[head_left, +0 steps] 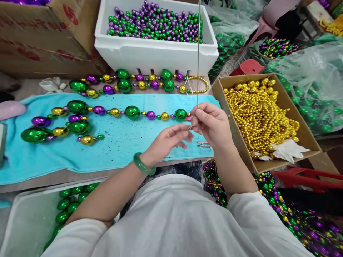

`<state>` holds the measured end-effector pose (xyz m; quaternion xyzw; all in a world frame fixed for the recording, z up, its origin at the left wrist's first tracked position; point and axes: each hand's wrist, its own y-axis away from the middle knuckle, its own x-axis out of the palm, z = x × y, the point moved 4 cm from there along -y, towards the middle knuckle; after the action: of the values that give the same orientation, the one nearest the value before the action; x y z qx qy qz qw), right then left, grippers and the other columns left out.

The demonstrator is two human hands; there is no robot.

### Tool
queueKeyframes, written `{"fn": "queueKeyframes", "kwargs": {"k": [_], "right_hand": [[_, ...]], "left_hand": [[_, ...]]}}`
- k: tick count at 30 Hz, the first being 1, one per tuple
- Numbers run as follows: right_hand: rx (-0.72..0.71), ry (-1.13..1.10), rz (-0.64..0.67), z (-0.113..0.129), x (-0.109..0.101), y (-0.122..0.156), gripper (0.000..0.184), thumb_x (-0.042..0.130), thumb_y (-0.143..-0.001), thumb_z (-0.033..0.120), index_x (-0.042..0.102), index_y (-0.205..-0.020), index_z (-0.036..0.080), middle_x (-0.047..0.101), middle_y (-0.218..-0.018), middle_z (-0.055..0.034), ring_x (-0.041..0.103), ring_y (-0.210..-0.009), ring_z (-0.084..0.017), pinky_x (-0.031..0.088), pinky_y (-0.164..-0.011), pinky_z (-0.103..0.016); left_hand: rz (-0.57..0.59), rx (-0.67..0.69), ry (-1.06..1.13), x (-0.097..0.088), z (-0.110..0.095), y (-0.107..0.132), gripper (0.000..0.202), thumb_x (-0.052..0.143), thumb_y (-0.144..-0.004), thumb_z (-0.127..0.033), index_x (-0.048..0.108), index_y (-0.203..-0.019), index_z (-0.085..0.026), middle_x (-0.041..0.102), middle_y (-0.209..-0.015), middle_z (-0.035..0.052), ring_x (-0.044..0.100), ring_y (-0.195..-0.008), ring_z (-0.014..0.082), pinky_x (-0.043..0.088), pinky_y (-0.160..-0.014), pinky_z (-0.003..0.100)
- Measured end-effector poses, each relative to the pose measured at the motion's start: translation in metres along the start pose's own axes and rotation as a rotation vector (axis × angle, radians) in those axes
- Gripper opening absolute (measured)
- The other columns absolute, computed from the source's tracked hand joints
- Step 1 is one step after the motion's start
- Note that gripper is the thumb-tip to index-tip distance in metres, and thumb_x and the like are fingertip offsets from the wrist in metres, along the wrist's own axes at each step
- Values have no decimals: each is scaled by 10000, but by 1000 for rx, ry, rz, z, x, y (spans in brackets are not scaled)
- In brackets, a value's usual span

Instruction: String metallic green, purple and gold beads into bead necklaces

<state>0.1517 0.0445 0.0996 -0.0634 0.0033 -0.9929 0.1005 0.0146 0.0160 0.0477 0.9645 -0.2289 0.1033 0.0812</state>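
A long thin needle stands upright, pinched at its lower end by my right hand. My left hand, a green bangle on its wrist, sits just below and left of it, fingers curled and pinching the thread by the needle's foot. A string of green, purple and gold beads lies on the turquoise towel, its right end meeting my fingers. A second beaded string lies behind it. Small scissors rest on the towel under my right hand.
A white foam box of green and purple beads stands at the back. A cardboard box of gold bead strands is at the right, a white tray with green beads at lower left. Bags and piles of beads lie around.
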Motion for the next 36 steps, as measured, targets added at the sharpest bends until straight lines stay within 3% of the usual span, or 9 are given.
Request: {"fn": "queueKeyframes", "kwargs": {"k": [4, 8, 11, 15, 19, 22, 25, 30, 36], "right_hand": [[-8, 87, -36, -12, -9, -7, 232, 659, -832, 427, 610, -816, 201, 614, -735, -4, 507, -541, -76, 328, -411, -209], [-16, 124, -122, -40, -25, -8, 216, 658, -819, 371, 584, -729, 189, 635, -889, -42, 527, -640, -89, 301, -413, -206], [19, 188, -187, -61, -40, -9, 186, 591, -855, 361, 581, -782, 190, 635, -894, -48, 517, -618, -97, 314, -427, -218], [-117, 654, -276, -65, -66, -8, 138, 503, -884, 267, 584, -814, 180, 639, -869, -63, 569, -735, -154, 446, -625, -285], [-24, 1278, -57, -73, -68, -4, 213, 436, -922, 207, 642, -917, 154, 654, -1037, -128, 598, -938, -231, 446, -744, -326], [161, 1529, 203, -89, -55, 1, 264, 412, -939, 193, 670, -961, 144, 656, -1062, -141, 614, -959, -253, 436, -704, -313], [215, 1606, 268, -100, -41, 2, 276, 437, -952, 275, 678, -982, 143, 657, -1071, -146, 619, -986, -268, 449, -718, -315], [261, 1557, 24, -108, -48, -4, 296, 460, -941, 302, 659, -1089, 140, 653, -1166, -156, 632, -1002, -270, 454, -730, -312], [261, 924, -221, -81, -93, -7, 141, 558, -823, 237, 672, -805, 157, 686, -736, -54, 616, -680, -173, 431, -623, -280]], "left_hand": [[-124, -101, -31, -21, 1, 3, 241, 675, -801, -395, 730, -839, -163, 565, -552, -14, 479, -497, 85, 423, -494, 219], [-255, -157, -284, -55, -1, 15, 257, 681, -778, -411, 736, -822, -163, 591, -562, -5, 478, -500, 92, 394, -481, 219], [-232, -268, -406, -73, 10, 24, 298, 654, -764, -451, 715, -784, -160, 579, -541, -5, 477, -483, 105, 379, -463, 226], [-204, -366, -785, -104, 16, 36, 317, 566, -808, -477, 689, -751, -191, 623, -599, 19, 560, -579, 161, 408, -534, 261], [-400, -456, -1314, -147, 3, 47, 310, 454, -872, -373, 707, -912, -198, 715, -864, 83, 638, -855, 276, 446, -702, 342], [-446, -418, -1379, -162, -1, 47, 339, 425, -895, -371, 700, -976, -190, 706, -1029, 105, 623, -985, 306, 456, -822, 388], [-450, -266, -1393, -156, 0, 43, 330, 461, -885, -374, 693, -1040, -197, 673, -1101, 114, 594, -1062, 320, 445, -929, 439], [-591, 118, -1462, -119, -11, 40, 430, 484, -920, -378, 616, -1265, -159, 579, -1271, 154, 443, -1282, 386, 319, -1084, 540], [-494, 234, -1216, -80, -15, 27, 278, 522, -918, -366, 738, -994, -208, 709, -1002, 85, 659, -945, 246, 515, -815, 366]]}}
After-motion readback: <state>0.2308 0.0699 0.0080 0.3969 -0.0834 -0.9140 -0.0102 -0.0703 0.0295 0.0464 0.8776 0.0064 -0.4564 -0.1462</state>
